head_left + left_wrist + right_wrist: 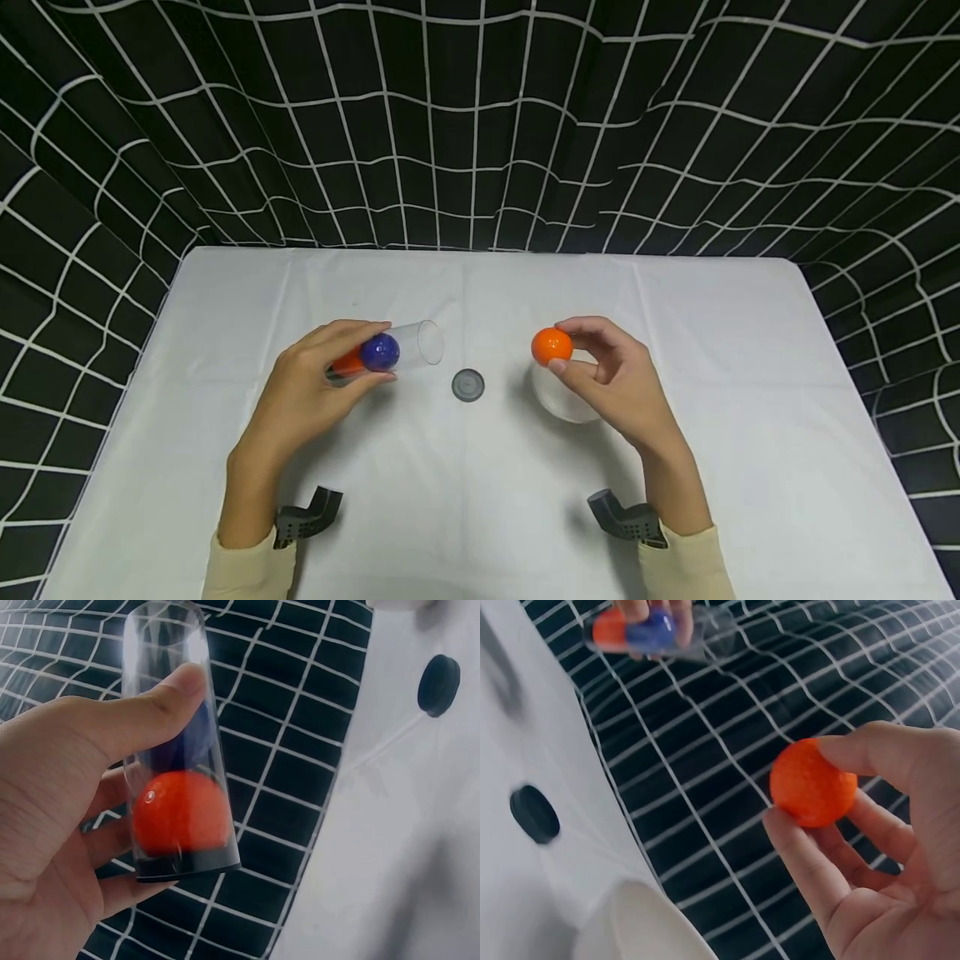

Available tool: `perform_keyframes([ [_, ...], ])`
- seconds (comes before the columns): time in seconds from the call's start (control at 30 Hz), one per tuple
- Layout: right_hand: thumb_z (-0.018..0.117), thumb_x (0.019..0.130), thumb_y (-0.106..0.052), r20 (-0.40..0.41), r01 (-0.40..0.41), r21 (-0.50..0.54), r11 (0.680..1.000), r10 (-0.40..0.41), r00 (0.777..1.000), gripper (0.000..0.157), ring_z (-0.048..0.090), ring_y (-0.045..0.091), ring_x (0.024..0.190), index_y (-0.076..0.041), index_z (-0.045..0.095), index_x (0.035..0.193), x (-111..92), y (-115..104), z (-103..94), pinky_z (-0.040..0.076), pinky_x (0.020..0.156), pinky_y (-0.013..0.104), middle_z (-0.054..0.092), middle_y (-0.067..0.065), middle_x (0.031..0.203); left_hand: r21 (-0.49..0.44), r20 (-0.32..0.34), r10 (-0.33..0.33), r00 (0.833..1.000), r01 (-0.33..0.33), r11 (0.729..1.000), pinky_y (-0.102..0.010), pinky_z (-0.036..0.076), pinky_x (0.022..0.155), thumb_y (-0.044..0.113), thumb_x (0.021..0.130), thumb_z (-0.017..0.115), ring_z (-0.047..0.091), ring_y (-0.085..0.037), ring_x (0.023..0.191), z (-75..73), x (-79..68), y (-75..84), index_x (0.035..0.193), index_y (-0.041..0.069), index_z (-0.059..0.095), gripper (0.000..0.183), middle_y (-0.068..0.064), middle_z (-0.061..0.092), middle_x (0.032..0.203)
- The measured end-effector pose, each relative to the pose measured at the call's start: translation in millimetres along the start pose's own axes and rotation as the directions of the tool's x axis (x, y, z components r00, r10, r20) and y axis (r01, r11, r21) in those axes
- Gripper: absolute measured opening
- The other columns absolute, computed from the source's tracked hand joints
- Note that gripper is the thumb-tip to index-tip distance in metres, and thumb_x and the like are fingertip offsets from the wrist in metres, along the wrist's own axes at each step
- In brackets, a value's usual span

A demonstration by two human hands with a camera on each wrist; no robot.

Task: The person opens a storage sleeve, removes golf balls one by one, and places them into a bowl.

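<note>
My left hand (318, 367) grips a clear plastic tube (412, 343), tilted with its open mouth toward the right. Inside the tube a red-orange ball (182, 812) sits against the dark base, and a blue ball (380, 352) lies beside it, nearer the mouth. Between thumb and fingertips, my right hand (618, 379) pinches an orange ball (551, 346). That ball is held above a white bowl (562, 396), which the hand partly covers in the head view. On the table between the hands lies a round dark grey cap (468, 385).
A white cloth covers the table (465, 500). Black curtains with a white grid (480, 125) hang along its back and sides. Each wrist carries a dark camera mount, the left one (307, 517) and the right one (626, 518) both low over the cloth.
</note>
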State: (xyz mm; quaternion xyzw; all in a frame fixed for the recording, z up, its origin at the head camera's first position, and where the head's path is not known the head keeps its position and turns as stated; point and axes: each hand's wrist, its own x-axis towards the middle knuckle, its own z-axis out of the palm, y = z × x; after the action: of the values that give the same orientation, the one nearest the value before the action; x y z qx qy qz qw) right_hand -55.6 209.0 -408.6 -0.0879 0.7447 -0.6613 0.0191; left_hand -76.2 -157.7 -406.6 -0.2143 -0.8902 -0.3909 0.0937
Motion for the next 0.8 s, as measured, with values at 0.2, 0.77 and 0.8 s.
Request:
perform_keyframes([
  [0.2,0.076,0.092,0.004,-0.020,-0.020,-0.090,0.996,0.019,1.000,0.041,0.078,0.016,0.091,0.001,0.063,0.131,-0.8,1.9,-9.9,0.063,0.087,0.021,0.070,0.002,0.121,0.014,0.012,0.015,1.000,-0.015,1.000,-0.038,0.058,0.099,0.023,0.081,0.094,0.073,-0.018,0.117,-1.6,-0.5,-2.4,0.135,0.023,0.074,0.057,0.003,0.076,0.126],
  [0.77,0.078,0.090,0.003,-0.006,0.031,-0.402,0.915,-0.036,0.999,0.034,0.064,0.002,0.107,-0.004,0.070,0.123,-2.6,13.9,-25.8,0.060,0.089,0.014,0.067,0.009,0.122,0.014,0.001,0.036,0.999,-0.036,0.999,-0.040,0.059,0.100,0.026,0.080,0.095,0.073,-0.017,0.117,2.2,0.5,2.4,0.133,0.023,0.075,0.056,0.003,0.077,0.125],
  [0.8,0.078,0.090,0.003,-0.004,0.031,-0.417,0.909,-0.036,0.999,0.034,0.064,0.002,0.107,-0.004,0.070,0.123,-2.0,14.5,-25.9,0.059,0.089,0.014,0.067,0.010,0.122,0.014,0.001,0.037,0.999,-0.037,0.999,-0.040,0.059,0.100,0.026,0.080,0.095,0.073,-0.017,0.117,1.8,1.1,2.7,0.133,0.023,0.075,0.057,0.003,0.077,0.125],
])
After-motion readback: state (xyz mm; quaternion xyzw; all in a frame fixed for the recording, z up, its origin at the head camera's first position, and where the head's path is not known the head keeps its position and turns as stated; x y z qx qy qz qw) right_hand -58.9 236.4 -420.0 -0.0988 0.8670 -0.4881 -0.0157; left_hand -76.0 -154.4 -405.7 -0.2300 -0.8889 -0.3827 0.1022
